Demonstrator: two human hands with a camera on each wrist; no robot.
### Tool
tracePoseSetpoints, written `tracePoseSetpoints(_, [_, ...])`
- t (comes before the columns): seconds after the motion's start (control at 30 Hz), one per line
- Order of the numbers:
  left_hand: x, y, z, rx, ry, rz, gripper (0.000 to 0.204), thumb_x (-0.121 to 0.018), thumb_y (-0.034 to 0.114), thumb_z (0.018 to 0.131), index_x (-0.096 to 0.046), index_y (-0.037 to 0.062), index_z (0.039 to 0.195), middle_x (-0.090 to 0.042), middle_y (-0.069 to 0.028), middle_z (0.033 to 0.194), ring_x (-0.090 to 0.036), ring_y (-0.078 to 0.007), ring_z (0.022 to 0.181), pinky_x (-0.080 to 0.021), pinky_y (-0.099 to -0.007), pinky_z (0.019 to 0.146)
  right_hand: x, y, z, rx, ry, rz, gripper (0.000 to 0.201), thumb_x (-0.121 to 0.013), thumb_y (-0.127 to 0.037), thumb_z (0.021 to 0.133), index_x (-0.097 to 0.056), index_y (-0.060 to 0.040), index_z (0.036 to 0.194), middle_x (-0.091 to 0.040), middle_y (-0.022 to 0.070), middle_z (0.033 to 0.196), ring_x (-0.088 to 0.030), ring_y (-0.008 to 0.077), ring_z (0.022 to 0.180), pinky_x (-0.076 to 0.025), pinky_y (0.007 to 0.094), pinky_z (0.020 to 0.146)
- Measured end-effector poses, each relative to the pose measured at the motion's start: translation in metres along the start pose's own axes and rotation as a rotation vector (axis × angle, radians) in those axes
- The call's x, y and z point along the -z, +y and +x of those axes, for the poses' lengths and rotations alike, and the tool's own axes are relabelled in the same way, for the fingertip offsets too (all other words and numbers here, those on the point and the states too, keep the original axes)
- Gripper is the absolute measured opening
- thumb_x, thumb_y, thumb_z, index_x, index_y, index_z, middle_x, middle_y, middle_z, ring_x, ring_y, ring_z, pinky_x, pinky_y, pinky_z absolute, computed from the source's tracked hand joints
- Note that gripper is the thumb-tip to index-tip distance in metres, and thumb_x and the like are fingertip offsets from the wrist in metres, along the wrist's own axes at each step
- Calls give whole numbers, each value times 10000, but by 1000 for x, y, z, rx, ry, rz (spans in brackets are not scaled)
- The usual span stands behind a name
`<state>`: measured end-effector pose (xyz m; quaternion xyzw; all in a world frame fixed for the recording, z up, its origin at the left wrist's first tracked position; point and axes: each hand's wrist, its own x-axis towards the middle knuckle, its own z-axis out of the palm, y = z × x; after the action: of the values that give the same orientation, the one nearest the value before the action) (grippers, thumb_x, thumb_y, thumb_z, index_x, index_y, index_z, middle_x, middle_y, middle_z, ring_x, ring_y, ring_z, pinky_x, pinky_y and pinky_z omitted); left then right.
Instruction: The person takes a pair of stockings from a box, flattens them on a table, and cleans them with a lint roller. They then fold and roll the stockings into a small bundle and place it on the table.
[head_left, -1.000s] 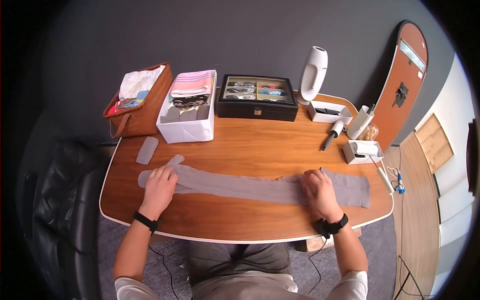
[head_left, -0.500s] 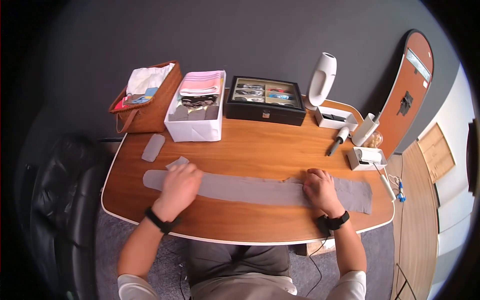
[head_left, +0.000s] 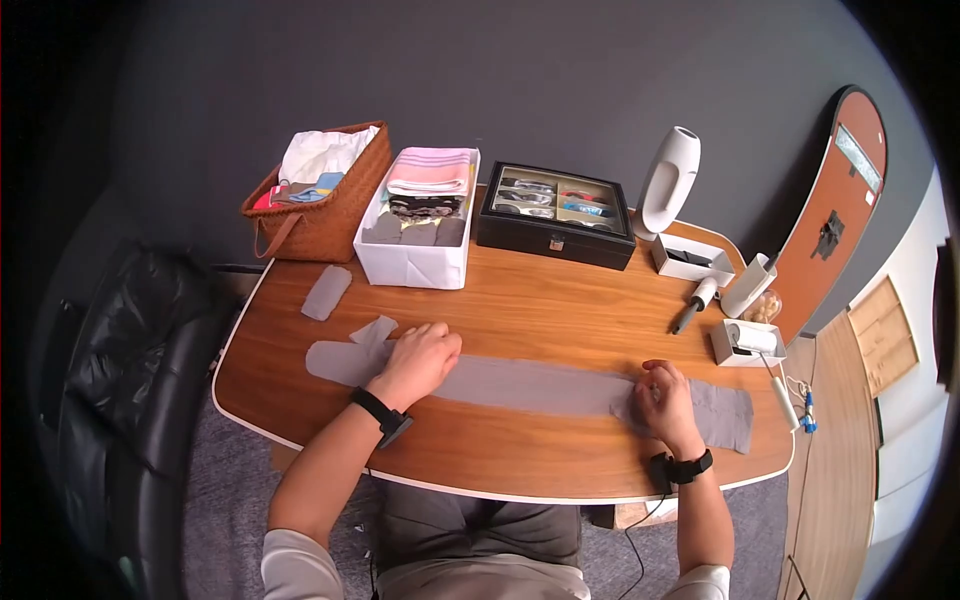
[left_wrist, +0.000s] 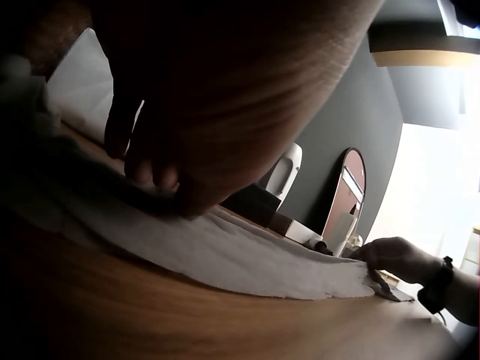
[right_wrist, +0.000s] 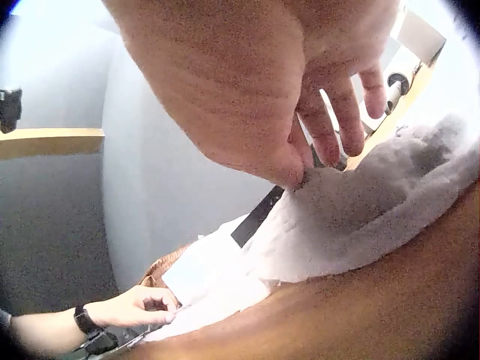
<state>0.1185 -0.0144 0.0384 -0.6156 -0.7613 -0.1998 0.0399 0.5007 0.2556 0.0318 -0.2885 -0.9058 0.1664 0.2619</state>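
Long grey stockings (head_left: 530,384) lie stretched flat across the table, a rounded foot end at the left and a wider end at the right. My left hand (head_left: 418,362) rests its fingertips on them left of the middle, palm down. Near the wider end, my right hand (head_left: 668,402) pinches the fabric between thumb and fingers. In the right wrist view, the cloth (right_wrist: 337,202) rises in a fold to that pinch. A small folded grey piece of fabric (head_left: 326,292) lies apart at the far left.
Along the back stand a brown woven basket (head_left: 330,220), a white box of folded clothes (head_left: 412,268) and a black glasses case (head_left: 556,252). To the right are a white face-shaped vase (head_left: 668,185), small white trays (head_left: 690,262) and a lint roller (head_left: 694,305).
My left hand has slid right along the stockings from near the foot end. My right hand has stayed near the wider end, where the fabric is now lifted. The head view has shifted.
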Motion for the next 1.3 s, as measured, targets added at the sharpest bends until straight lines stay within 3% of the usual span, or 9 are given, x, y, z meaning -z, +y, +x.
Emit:
tracePoseSetpoints(0.23, [-3,-1,2,31,154,-2,105,-761,115,948,-657,104,935,-657,-99,996,-673,-345,1004,-523,-492,879,3,-2,1,14,9,-19,108,-775,-94,895,-740,-61,992,-731,137,1298,-650,401,1240,-497,518,1049])
tracePoseSetpoints(0.33, [-10,5,3,38,227,141,107,-768,121,943,-667,98,972,-654,-112,1029,-664,-339,1033,-509,-488,905,-8,-10,5,-54,46,-317,152,-756,-124,917,-726,-70,1056,-721,124,1324,-638,390,1253,-489,500,1060])
tracePoseSetpoints(0.43, [0,9,-6,39,281,138,157,-780,128,930,-673,89,1038,-652,-122,1057,-655,-344,1051,-498,-482,924,-3,-25,3,-88,-36,-397,340,-741,-170,941,-713,-76,1267,-676,136,1448,-595,394,1343,-461,529,1112])
tracePoseSetpoints(0.53, [23,-20,-46,113,309,272,217,-785,124,918,-666,90,1096,-649,-127,1054,-650,-361,1033,-503,-493,910,-2,-33,-23,110,-58,-430,541,-719,-251,988,-636,-82,1496,-585,163,1599,-529,410,1450,-402,596,1192])
tracePoseSetpoints(0.57, [35,-26,-55,266,287,281,212,-779,130,921,-661,78,1090,-655,-135,1069,-655,-382,1052,-530,-521,885,-1,-25,-30,32,-230,-437,717,-665,-390,1046,-477,-94,1671,-446,194,1731,-412,430,1577,-297,658,1271])
tracePoseSetpoints(0.63, [44,-54,-71,459,274,280,213,-772,154,943,-661,58,1098,-660,-160,1067,-689,-417,1022,-568,-550,851,1,-21,-41,-49,-336,-404,751,-596,-481,1082,-437,-75,1692,-382,212,1770,-341,444,1629,-230,666,1309])
tracePoseSetpoints(0.97, [27,-40,-39,601,176,-22,383,-733,304,995,-648,-42,1133,-740,-310,1122,-740,-498,1044,-609,-581,885,26,-36,-29,-36,-315,-458,867,-703,-527,999,-465,-21,1662,-388,281,1743,-332,494,1620,-230,667,1315])
tracePoseSetpoints(1.1, [40,-57,-28,676,189,25,233,-701,118,992,-633,-40,1149,-677,-319,1237,-733,-504,1068,-612,-587,871,5,-102,0,225,-212,-206,569,-774,-294,964,-673,0,1441,-611,271,1536,-575,473,1379,-459,579,1180])
tracePoseSetpoints(1.3, [35,-89,-24,538,37,-81,366,-743,57,968,-689,109,1327,-657,-127,1352,-685,-390,1248,-577,-506,1009,-80,-192,34,525,-295,143,329,-709,-185,1006,-752,-5,1278,-730,194,1322,-670,406,1198,-557,470,1052])
